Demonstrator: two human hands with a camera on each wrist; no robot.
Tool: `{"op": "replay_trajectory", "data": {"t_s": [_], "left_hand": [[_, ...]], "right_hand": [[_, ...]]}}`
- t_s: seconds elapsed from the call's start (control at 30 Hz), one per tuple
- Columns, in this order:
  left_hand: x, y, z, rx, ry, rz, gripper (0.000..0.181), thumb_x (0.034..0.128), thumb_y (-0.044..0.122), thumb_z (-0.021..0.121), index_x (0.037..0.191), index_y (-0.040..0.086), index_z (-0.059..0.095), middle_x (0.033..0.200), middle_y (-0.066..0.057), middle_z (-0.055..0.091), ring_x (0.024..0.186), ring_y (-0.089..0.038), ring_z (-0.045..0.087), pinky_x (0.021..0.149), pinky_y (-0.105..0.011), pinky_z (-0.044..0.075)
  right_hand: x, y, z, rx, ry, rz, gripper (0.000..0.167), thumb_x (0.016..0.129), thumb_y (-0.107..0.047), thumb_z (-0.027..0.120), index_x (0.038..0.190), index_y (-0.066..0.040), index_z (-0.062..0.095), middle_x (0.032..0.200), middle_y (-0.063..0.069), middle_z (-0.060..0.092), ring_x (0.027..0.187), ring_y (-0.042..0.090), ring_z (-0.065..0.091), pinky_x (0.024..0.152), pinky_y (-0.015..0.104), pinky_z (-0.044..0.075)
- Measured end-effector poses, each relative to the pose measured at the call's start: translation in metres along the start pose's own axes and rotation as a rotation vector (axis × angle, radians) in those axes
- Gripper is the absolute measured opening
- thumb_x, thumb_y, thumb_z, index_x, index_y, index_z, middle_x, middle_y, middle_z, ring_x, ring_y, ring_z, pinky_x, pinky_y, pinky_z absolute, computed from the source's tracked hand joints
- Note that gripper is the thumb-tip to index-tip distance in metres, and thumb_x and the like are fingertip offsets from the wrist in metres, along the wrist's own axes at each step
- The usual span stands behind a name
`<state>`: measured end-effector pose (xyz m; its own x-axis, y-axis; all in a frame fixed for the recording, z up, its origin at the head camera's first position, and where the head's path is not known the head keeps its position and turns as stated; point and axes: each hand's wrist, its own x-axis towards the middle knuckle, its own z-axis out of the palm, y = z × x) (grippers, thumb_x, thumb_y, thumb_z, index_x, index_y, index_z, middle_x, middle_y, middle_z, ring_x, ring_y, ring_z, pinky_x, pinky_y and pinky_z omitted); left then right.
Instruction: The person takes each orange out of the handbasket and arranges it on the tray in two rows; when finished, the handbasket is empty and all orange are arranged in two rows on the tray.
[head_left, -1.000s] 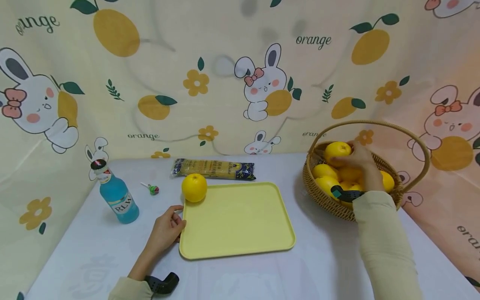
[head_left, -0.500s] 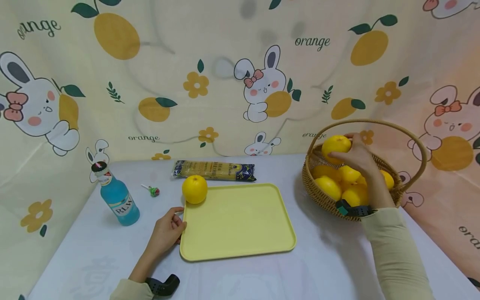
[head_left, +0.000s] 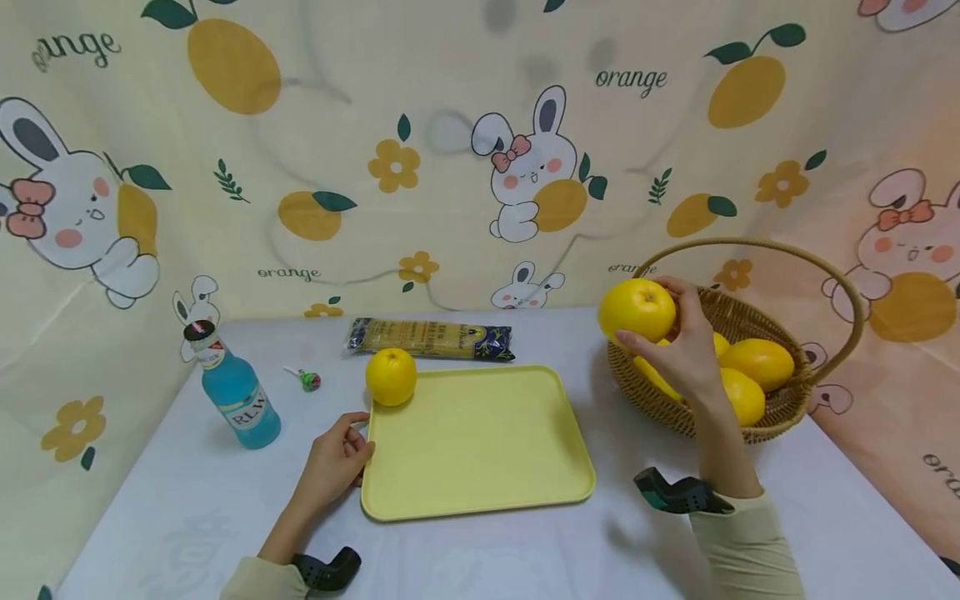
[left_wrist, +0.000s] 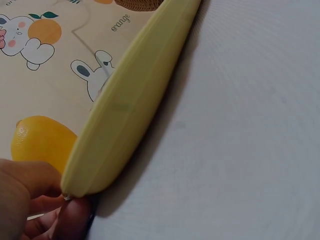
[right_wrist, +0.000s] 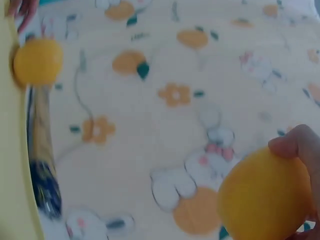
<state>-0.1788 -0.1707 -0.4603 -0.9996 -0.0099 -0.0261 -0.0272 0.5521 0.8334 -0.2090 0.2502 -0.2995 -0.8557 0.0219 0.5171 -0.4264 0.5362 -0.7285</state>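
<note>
The right hand (right_wrist: 305, 145) grips a yellow fruit (right_wrist: 265, 197) before printed cloth (right_wrist: 145, 115), a second fruit (right_wrist: 38, 62) at the edge of a tray (right_wrist: 12, 155).

Head view: above the near side of the table (head_left: 487, 558), facing forward and down; the widest, covering tray (head_left: 480, 442), basket (head_left: 652, 408) and printed backdrop (head_left: 450, 58); left wrist view: low and close to the left hand (left_wrist: 30, 200), facing along the tray's outer side toward the basket; right wrist view: close to the held fruit (right_wrist: 265, 195) in the right hand (right_wrist: 302, 145), rolled sideways, tray down its left edge, facing the backdrop; the tray-corner fruit (head_left: 391, 377) appears in all three views
</note>
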Motion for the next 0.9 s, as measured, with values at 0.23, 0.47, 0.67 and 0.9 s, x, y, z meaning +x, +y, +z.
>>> {"op": "replay_trajectory", "data": {"t_s": [0.23,0.47,0.67,0.9], "left_hand": [[-0.001,0.005,0.001,0.003,-0.008,0.006,0.044,0.0859,0.008,0.062,0.127,0.003,0.048,0.08,-0.006,0.051,0.051,-0.015,0.049,0.044,-0.023,0.047],[0.0,0.003,0.002,0.011,-0.012,-0.004,0.045,0.0865,0.009,0.061,0.129,0.004,0.047,0.082,-0.007,0.052,0.053,-0.015,0.049,0.045,-0.022,0.048],[0.0,0.003,0.001,0.013,-0.017,-0.033,0.045,0.0867,0.011,0.061,0.129,0.006,0.047,0.082,-0.007,0.052,0.054,-0.017,0.05,0.046,-0.022,0.048],[0.0,0.003,0.0,0.006,-0.021,-0.043,0.045,0.0874,0.012,0.061,0.13,0.006,0.046,0.082,-0.007,0.051,0.055,-0.018,0.05,0.047,-0.022,0.049]], "right_hand": [[-0.012,-0.019,0.044,0.135,-0.123,-0.035,0.071,0.071,0.001,0.075,0.132,-0.001,0.038,0.124,0.01,0.048,0.101,0.012,0.049,0.085,0.021,0.043],[-0.01,-0.022,0.094,0.163,-0.294,0.001,0.068,0.072,-0.009,0.077,0.13,-0.006,0.042,0.123,0.014,0.051,0.104,0.025,0.051,0.087,0.043,0.043],[-0.008,-0.004,0.138,0.17,-0.381,0.06,0.071,0.069,-0.023,0.081,0.127,-0.013,0.043,0.123,0.007,0.053,0.1,0.023,0.055,0.085,0.041,0.049],[-0.014,-0.001,0.174,0.181,-0.411,0.15,0.076,0.069,-0.023,0.081,0.132,-0.008,0.04,0.125,0.008,0.051,0.102,0.023,0.056,0.083,0.037,0.051]]}}
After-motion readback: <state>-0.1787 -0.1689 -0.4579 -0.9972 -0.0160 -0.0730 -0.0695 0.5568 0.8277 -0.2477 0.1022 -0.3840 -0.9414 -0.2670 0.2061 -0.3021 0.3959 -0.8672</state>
